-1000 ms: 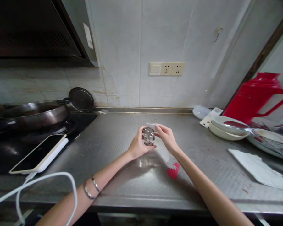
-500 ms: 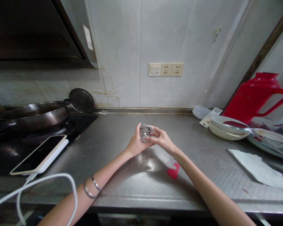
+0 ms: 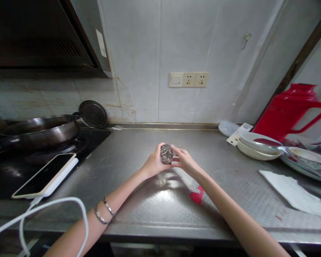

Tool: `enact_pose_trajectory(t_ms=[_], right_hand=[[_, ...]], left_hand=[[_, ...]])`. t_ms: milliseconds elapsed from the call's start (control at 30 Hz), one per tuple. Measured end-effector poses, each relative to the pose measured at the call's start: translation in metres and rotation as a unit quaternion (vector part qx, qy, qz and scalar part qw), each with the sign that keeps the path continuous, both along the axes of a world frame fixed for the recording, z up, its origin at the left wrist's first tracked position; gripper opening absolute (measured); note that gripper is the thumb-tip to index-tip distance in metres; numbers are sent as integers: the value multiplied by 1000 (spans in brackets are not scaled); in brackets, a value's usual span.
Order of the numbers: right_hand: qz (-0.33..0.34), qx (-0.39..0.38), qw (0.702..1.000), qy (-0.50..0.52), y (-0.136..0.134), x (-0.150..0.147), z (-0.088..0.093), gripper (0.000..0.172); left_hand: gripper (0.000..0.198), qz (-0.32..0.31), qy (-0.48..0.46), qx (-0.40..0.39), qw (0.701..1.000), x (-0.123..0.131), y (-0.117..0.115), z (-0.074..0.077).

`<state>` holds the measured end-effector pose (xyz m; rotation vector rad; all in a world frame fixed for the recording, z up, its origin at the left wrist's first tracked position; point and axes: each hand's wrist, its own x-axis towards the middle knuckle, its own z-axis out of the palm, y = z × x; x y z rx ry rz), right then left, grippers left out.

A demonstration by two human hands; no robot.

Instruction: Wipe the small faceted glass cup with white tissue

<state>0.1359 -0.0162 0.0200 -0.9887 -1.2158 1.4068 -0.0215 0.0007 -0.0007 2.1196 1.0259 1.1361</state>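
Note:
A small clear glass (image 3: 166,154) with a crisscross cut pattern is held above the middle of the steel counter (image 3: 139,150). My left hand (image 3: 155,162) wraps round its left side, the thumb up along the edge and the palm beneath. On the other side my right hand (image 3: 184,159) touches the glass with its fingertips, fingers bent and slightly apart. Whether anything is inside the glass, I cannot tell. Below my right wrist a torn red sticker (image 3: 197,195) lies on the counter.
Left, a steel pan (image 3: 42,132) sits on the black stove, with a phone (image 3: 44,176) and its white cable (image 3: 80,205) in front. Right stand stacked bowls (image 3: 256,152), a plate (image 3: 310,171), a red thermos (image 3: 289,112) and a white paper sheet (image 3: 294,192).
The glass has turned in my hands, and its cut pattern now faces me. My right fingers have shifted from across its front to its right edge. A pale patch at its top no longer shows.

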Motion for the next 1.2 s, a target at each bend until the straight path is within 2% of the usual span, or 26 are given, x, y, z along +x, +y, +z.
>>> enact_pose_trajectory(t_ms=[100, 167, 267, 333, 400, 567, 733, 867, 933, 1067, 1100, 1200], right_hand=[[-38, 22, 998, -50, 7, 4, -3, 43], [-79, 78, 987, -118, 11, 9, -5, 45], [-180, 199, 941, -207, 14, 17, -4, 50], [-223, 263, 909, -235, 13, 19, -2, 49], [-219, 294, 901, -231, 9, 18, 1, 44], [-130, 310, 918, -213, -4, 5, 4, 37], [-126, 353, 896, -236, -14, 2, 6, 30], [-95, 408, 881, -222, -20, 2, 10, 26], [-108, 401, 884, -215, -20, 2, 11, 26], [-222, 331, 898, -186, -13, 4, 7, 32], [-233, 322, 898, -190, -11, 4, 5, 33], [-204, 331, 891, -234, -7, 3, 1, 31]], left_hand=[[87, -3, -11, 9, 1000, 1, -2, 1], [87, -4, -20, 8, 1000, 1, -4, 3], [88, -6, -32, 5, 999, 1, -6, 3], [87, -5, -32, 5, 999, 2, -7, 3], [89, -5, -25, 2, 1000, 4, -8, 1], [95, -20, -24, 0, 1000, 6, -8, -5], [87, -7, -21, 16, 1000, 6, -5, -6], [83, 13, -24, 13, 1000, 6, -1, -7], [85, 21, -14, 10, 1000, 5, 0, -7], [86, 9, 17, 30, 999, 3, -3, -6], [86, 2, 26, 38, 999, 3, -4, -6], [88, -12, 47, 55, 997, 3, -6, -7]])
